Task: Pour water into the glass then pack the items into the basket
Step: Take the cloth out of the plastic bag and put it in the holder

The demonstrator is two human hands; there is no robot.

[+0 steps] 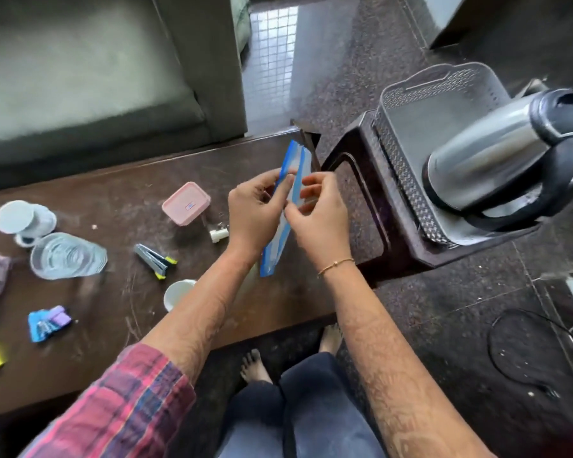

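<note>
Holding blue-edged bag [283,206], both hands [290,213]; kettle [503,160] fills basket [407,166].

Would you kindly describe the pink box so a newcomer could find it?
Start at the brown table. Near its middle, just left of the hands, sits the pink box. It alone has a flat rectangular lid with a small label; the glass is clear and round.

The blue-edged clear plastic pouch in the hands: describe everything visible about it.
The blue-edged clear plastic pouch is flat, long and narrow, with blue strips along its edges and a see-through middle. It is held off the dark brown table, tilted, between the left hand and right hand, whose fingers pinch its upper half. Any contents cannot be made out.
</note>
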